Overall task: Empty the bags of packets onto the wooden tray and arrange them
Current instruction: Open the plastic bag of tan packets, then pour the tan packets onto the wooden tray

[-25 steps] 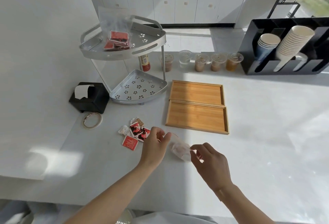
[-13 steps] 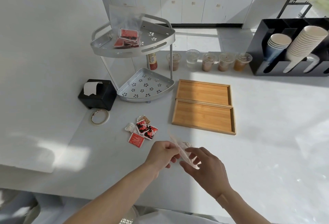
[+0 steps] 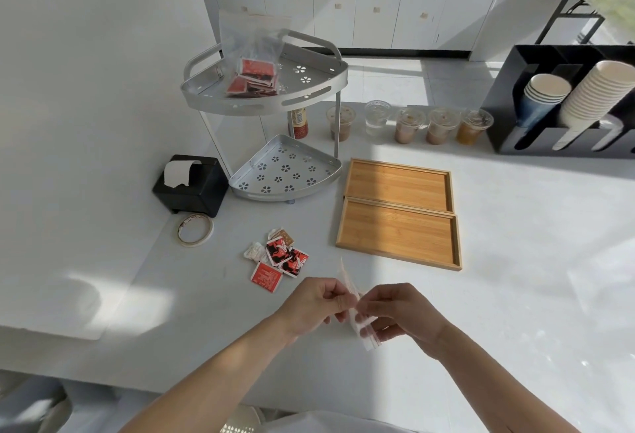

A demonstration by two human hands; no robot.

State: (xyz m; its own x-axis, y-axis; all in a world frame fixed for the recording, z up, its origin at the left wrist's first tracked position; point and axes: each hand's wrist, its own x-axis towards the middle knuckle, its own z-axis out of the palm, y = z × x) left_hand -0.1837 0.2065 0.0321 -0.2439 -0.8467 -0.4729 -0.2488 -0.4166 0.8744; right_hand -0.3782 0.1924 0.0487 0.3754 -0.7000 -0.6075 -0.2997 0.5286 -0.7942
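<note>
1. head view, progress: both wooden trays [image 3: 398, 231] sit bare on the bench [image 3: 515, 260], so nothing is arranged yet. a small pile of packets [image 3: 280, 257] lies loose on the bench left of the trays, apart from them.
2. left hand [image 3: 314, 305] & right hand [image 3: 400, 317] both pinch a small clear bag [image 3: 360, 321] between them, just above the bench; looks empty or near it, can't tell.
3. a second bag of packets [image 3: 256, 64] is unopened-looking on the top tier of the metal rack [image 3: 268, 102].
4. left to do: move the pile to a tray, empty bag 2, arrange.
5. writing: red packets carry print, too small to read. bottle label behind the rack unreadable too.
</note>
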